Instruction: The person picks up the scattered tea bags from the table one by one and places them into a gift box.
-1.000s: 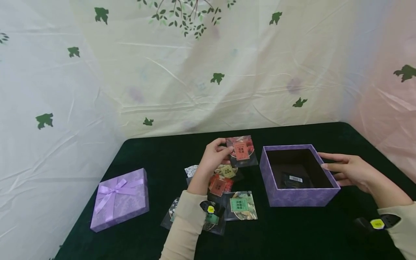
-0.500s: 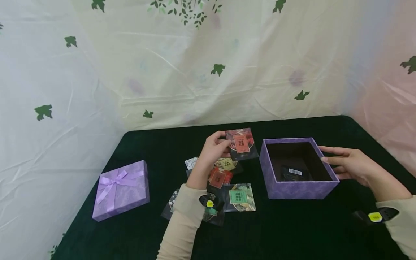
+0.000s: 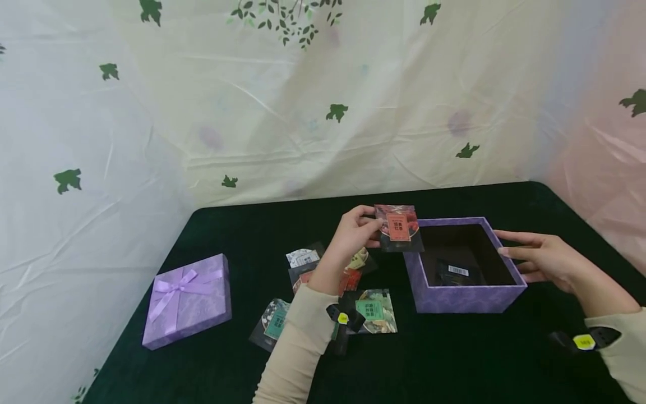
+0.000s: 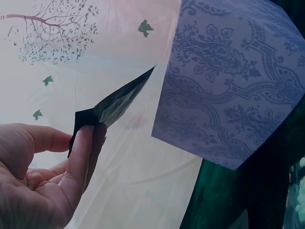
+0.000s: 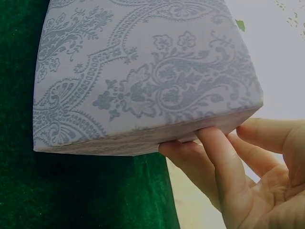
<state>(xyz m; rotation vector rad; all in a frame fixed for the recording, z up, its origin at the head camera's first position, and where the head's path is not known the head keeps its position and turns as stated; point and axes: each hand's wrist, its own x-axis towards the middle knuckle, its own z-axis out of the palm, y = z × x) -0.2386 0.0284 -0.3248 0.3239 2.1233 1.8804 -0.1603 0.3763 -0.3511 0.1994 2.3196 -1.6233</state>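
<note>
While the ribboned lid [image 3: 187, 306] is seen at eight o'clock | loose packets [image 3: 378, 311] are strewn near six | by the left hand [image 3: 350, 234], a red-labelled packet [image 3: 398, 229] is pinched at ten o'clock of the open box [image 3: 461, 301] | its three o'clock wall is touched by the right hand [image 3: 550, 258], fingers extended | snagging could be caused by too low a carry

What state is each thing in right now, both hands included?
Purple box: open, upright
Dark barcoded item: lying inside the box
Bow-topped lid: off the box, bow tied
Raised packet: held up, not in the box
Left hand: pinching the raised packet
Right hand: touching the box's right side
Other packets: lying loose, some partly hidden
</note>
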